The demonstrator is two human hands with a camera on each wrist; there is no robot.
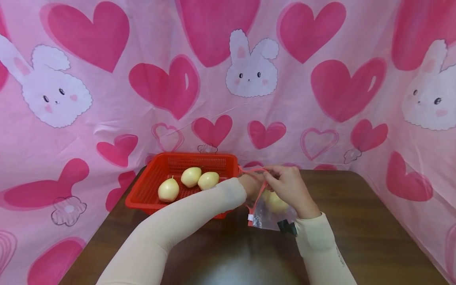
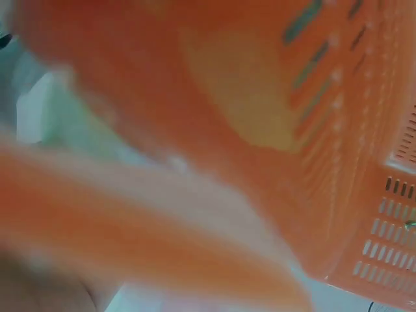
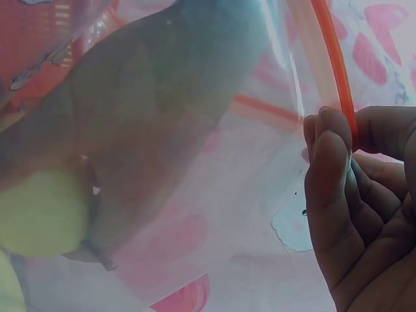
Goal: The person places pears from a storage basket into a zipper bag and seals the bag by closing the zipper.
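A clear zip bag [image 1: 265, 221] with a red zip strip and a white slider [image 1: 250, 217] hangs over the table beside the basket, its mouth spread. My right hand [image 1: 288, 184] pinches the strip at the rim between thumb and fingers, seen closely in the right wrist view. My left hand [image 1: 251, 184] reaches through the mouth into the bag. Through the hazy plastic it lies over a pale yellow pear [image 3: 42, 214], fingers along its side and partly hidden. Part of another pear [image 3: 9, 289] shows below. The left wrist view is blurred by the strip up close.
A red slotted basket [image 1: 139, 200] stands left of the bag with a pear [image 1: 168, 190] at its front left and two more pears [image 1: 190, 177] behind. Both stand on a dark wooden table [image 1: 370, 229]. A pink heart-and-rabbit cloth [image 1: 213, 103] hangs behind and along the sides.
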